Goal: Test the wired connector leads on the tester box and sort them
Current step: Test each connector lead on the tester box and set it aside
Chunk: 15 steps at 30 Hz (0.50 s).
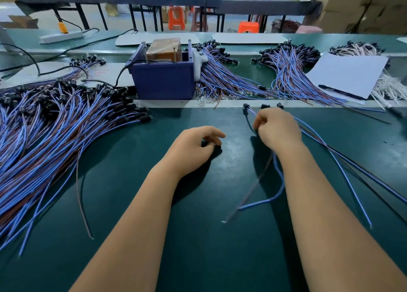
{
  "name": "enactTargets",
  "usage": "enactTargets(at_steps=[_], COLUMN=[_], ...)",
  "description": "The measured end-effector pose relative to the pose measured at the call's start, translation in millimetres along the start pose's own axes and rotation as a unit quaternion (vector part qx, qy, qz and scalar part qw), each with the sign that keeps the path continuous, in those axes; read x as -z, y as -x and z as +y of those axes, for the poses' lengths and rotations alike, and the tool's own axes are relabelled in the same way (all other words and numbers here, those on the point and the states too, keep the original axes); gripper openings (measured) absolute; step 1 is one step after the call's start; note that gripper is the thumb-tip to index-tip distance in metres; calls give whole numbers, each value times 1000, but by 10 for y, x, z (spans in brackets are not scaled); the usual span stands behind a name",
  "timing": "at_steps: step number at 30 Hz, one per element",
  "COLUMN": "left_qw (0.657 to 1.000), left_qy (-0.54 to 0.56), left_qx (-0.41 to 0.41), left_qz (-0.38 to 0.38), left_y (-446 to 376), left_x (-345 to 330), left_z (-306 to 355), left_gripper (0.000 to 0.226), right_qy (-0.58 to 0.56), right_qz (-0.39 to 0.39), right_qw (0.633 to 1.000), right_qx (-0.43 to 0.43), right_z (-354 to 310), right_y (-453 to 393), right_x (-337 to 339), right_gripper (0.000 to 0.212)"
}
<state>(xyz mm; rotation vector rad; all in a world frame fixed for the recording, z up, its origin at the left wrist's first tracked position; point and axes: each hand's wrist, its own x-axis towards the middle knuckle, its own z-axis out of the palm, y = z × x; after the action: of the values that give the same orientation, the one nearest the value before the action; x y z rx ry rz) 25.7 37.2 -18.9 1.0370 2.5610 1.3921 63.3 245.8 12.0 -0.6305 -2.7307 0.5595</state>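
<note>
Both hands work over the bare green middle of the counter (198, 236). Right hand (278, 129) is curled round a few wired connector leads (278, 181), its fingers bunched on the wires a little below their black connector heads (265, 106), which stick up past the knuckles toward the counter's far strip. The loose tails of those leads trail back toward the near edge and off to the right. Left hand (196, 145) holds nothing; its fingers hang loosely curled with the tips just touching the counter, well apart from any lead.

The tester box (164, 80), a blue open-topped case with a brown block inside, stands at the far middle of the counter. A large heap of leads (55, 119) spreads along the left edge, another pile (222, 75) lies just beside the box on its right, and a third (290, 71) sits further right, partly under a white sheet of paper (350, 75).

These leads look light and limp: thin blue and brown wires that will flop, tangle and slide through a slack grasp. The small hard connector head seems the better place to take hold, since it gives a firm point and lets the bare wire ends be steered to the box.
</note>
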Motion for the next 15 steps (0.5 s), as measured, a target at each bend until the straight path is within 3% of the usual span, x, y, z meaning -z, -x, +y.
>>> enactTargets(at_steps=[3,5,8,11,15], left_qw=[1000,1000,1000,1000,999], left_qy=[10,14,13,16,28], left_qx=[8,9,14,23,32], left_qz=[0,-3,-5,-11,-15], left_y=[-8,-14,-25,-24,-7], left_x=[-5,-10,-9,0,9], left_z=[-16,-20,-34,-45,-55], left_gripper=[37,36,34,32,32], right_qy=[183,239,178,85,87], right_qz=[17,40,57,11,-13], right_qw=[983,968,979,993,989], right_qx=[-27,-69,-80,-86,-118], right_z=[104,103,13,-89,-35], right_y=[-53,-57,-19,48,74], right_x=[143,149,68,-70,-192], right_gripper=[34,35,35,38,41])
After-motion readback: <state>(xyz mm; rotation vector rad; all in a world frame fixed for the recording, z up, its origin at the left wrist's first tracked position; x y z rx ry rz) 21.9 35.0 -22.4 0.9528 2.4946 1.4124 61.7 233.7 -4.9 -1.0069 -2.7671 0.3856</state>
